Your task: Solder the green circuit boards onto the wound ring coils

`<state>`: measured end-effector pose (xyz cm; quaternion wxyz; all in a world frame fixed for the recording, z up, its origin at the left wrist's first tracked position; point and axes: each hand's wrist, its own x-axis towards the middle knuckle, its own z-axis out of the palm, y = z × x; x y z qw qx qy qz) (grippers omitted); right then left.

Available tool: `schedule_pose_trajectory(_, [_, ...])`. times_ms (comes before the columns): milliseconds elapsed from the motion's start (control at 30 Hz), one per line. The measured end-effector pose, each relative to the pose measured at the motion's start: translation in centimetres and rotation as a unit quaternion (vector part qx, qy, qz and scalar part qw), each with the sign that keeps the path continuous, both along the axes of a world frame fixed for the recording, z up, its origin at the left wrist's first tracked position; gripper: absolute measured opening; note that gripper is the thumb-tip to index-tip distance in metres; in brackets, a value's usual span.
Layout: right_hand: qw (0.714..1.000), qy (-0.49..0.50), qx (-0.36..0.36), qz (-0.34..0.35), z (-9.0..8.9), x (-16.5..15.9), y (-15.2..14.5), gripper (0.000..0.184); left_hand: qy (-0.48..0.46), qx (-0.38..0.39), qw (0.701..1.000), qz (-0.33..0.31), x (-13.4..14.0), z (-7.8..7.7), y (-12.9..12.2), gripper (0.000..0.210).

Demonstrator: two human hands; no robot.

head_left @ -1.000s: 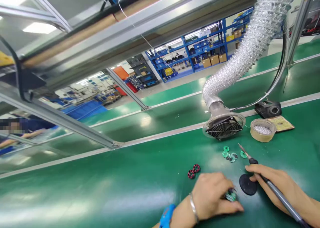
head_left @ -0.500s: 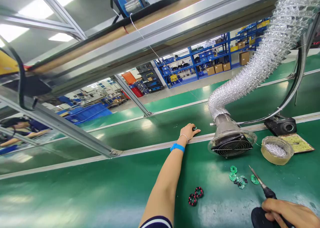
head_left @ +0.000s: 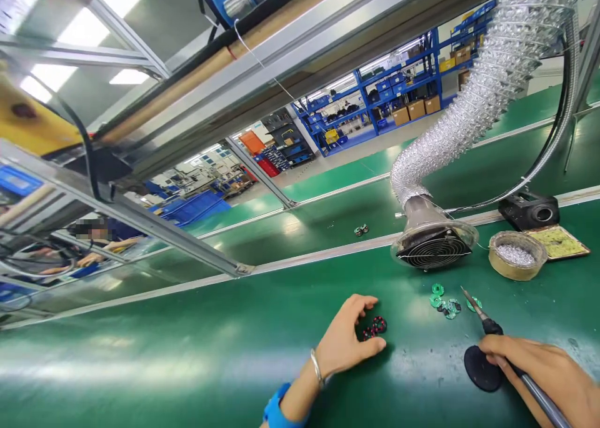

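My left hand (head_left: 349, 333) hovers over the green bench with fingers and thumb apart, holding nothing. Between its thumb and fingertips lie two black ring-shaped parts with red spots (head_left: 379, 325), partly hidden by the hand. In my right hand (head_left: 529, 356) is a soldering iron (head_left: 492, 328), its tip pointing up and left, close to a lone green ring board (head_left: 474, 303). Left of the tip, several green ring-shaped boards (head_left: 437, 300) lie in a small group. A round black pad (head_left: 482, 368) rests beside the right hand. Two small assembled parts (head_left: 361, 230) sit on the strip beyond the rail.
A fume extractor hood (head_left: 434, 250) with a silver flexible duct (head_left: 459, 115) stands at the back. Right of it are a tub of metal shavings (head_left: 518, 259), a yellow sponge tray (head_left: 560, 243) and a black holder (head_left: 529, 212). Another person works at the far left.
My left hand has come back from the far strip, leaving the small parts there, and now opens over the black-and-red rings. My right hand still holds the soldering iron. The view has shifted.
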<state>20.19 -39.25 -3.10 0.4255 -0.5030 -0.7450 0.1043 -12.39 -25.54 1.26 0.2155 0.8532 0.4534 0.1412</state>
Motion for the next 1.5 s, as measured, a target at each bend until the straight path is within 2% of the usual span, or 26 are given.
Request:
schedule_pose_trajectory(67, [0.999,-0.018,-0.022,0.029,0.9,-0.1,-0.1,0.022,-0.019,0.008,1.000,-0.003,0.7,-0.3,-2.1,0.037])
schedule_pose_trajectory(133, [0.999,-0.016,-0.031,0.034,1.7,-0.1,-0.1,0.022,-0.025,0.014,1.000,-0.006,1.7,-0.3,-3.0,0.026])
schedule_pose_trajectory(333, [0.998,0.001,-0.054,0.021,2.6,-0.3,0.0,0.019,0.008,0.027,0.997,-0.074,5.5,1.1,-4.4,0.022])
schedule_pose_trajectory(467, [0.998,-0.003,-0.063,0.022,2.7,-0.4,0.2,0.018,-0.055,0.041,0.990,-0.123,8.6,1.5,-6.1,0.023])
schedule_pose_trajectory(600, [0.996,0.023,-0.087,0.007,2.9,-0.7,0.2,0.017,-0.126,0.047,0.976,-0.172,11.8,0.2,-7.4,0.023])
schedule_pose_trajectory(733, [0.995,0.033,-0.097,-0.016,3.0,-1.0,0.1,0.017,-0.126,0.070,0.982,-0.119,13.6,-1.6,-8.1,0.019])
schedule_pose_trajectory(833, [0.994,0.035,-0.103,-0.018,3.1,-1.1,0.0,0.017,-0.124,0.077,0.986,-0.075,13.9,-2.4,-8.4,0.019])
schedule_pose_trajectory(933, [0.994,0.036,-0.105,-0.013,3.2,-1.1,-0.1,0.017,-0.133,0.063,0.987,-0.060,13.7,-2.6,-8.6,0.024])
schedule_pose_trajectory(1033, [0.995,0.035,-0.092,-0.008,3.3,-1.0,-0.2,0.018,-0.153,0.022,0.983,-0.095,13.1,-2.3,-8.2,0.029])
schedule_pose_trajectory(1133, [0.997,0.030,-0.068,-0.004,3.4,-1.0,-0.3,0.022,-0.185,-0.022,0.967,-0.172,12.5,-1.6,-7.3,0.031])
schedule_pose_trajectory(1233, [0.999,0.027,-0.045,-0.010,3.6,-1.1,-0.4,0.023,-0.214,-0.043,0.950,-0.225,12.2,-1.0,-6.3,0.015])
schedule_pose_trajectory(1300, [0.999,0.024,-0.027,0.001,3.7,-1.1,-0.4,0.024,-0.236,-0.058,0.942,-0.230,12.0,-0.7,-5.7,0.008])
schedule_pose_trajectory(1433, [0.997,-0.010,-0.015,0.071,3.6,-1.1,-0.6,0.031,-0.277,-0.096,0.933,-0.211,11.5,-0.5,-4.8,0.019])
schedule_pose_trajectory(1500, [0.996,-0.032,-0.011,0.086,3.3,-1.2,-0.6,0.031,-0.281,-0.104,0.931,-0.209,11.3,-0.6,-4.6,0.023])
